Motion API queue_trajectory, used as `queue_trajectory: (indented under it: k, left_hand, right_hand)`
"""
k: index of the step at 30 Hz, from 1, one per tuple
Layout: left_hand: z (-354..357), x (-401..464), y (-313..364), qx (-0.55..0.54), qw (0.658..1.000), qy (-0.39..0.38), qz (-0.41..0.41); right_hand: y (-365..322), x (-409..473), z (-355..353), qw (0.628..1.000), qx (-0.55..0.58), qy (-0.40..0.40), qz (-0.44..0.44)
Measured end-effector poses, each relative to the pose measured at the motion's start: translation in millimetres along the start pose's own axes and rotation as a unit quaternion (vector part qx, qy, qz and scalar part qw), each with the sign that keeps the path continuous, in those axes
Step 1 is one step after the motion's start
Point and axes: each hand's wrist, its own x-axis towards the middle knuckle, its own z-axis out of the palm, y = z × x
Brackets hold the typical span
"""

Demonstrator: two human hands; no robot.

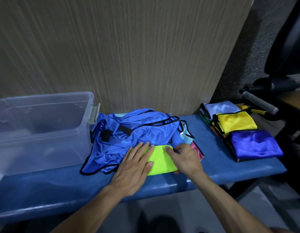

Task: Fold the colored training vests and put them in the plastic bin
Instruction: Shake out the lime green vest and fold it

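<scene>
A folded lime-green vest (160, 161) lies on the blue padded bench (62, 187), near its front edge. My left hand (134, 169) presses flat on the vest's left side with straight fingers. My right hand (184, 158) rests on its right side, fingers bent over the vest's top edge. Behind them sits a heap of unfolded blue vests (137, 132) with black trim; light-blue and pink fabric (197, 148) peeks out at its right. A clear plastic bin (40, 132) stands at the left with no vests inside.
Folded vests lie in a row at the bench's right end: a pale blue one (219, 107), a yellow one (235, 122) and a dark blue one (255, 143). A wood-grain panel rises behind the bench. Black exercise equipment with a grey handle (260, 101) stands at the right.
</scene>
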Motion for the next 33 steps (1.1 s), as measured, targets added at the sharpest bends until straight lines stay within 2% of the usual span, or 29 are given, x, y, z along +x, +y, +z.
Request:
queue_trajectory:
  k: [3, 5, 12, 17, 22, 26, 29, 33]
  left_hand:
    - [-1.8, -0.7, 0.7, -0.019, 1.000, 0.002, 0.002]
    - [-2.6, -1.1, 0.8, -0.027, 1.000, 0.004, 0.003]
    - [1.5, -2.0, -1.3, -0.019, 1.000, 0.014, 0.011]
    - [2.7, -1.0, -1.2, -0.024, 0.999, 0.020, 0.010]
    - [-0.1, 0.7, -0.3, -0.063, 0.998, 0.027, -0.013]
    - [-4.4, 5.0, -0.7, -0.108, 0.993, 0.029, -0.032]
    - [-10.9, 12.6, -2.9, -0.100, 0.992, 0.026, -0.073]
    - [-12.2, 19.4, 3.2, -0.090, 0.993, 0.040, -0.071]
  right_hand:
    - [0.9, -0.6, 4.3, 0.991, -0.097, 0.053, -0.079]
    - [-1.0, -0.6, 6.4, 0.989, -0.086, 0.069, -0.094]
    - [-6.2, 0.7, 18.6, 0.998, -0.011, 0.009, -0.054]
    - [-5.8, 8.3, 21.1, 1.000, -0.006, -0.016, -0.019]
    - [-5.3, 10.8, 17.1, 0.999, 0.027, -0.005, -0.037]
    - [-5.2, 8.9, 16.5, 0.995, 0.009, 0.026, -0.096]
    - [-8.4, 6.8, 16.9, 0.985, 0.010, 0.056, -0.164]
    - [-12.2, 10.5, 10.4, 0.964, 0.017, 0.087, -0.251]
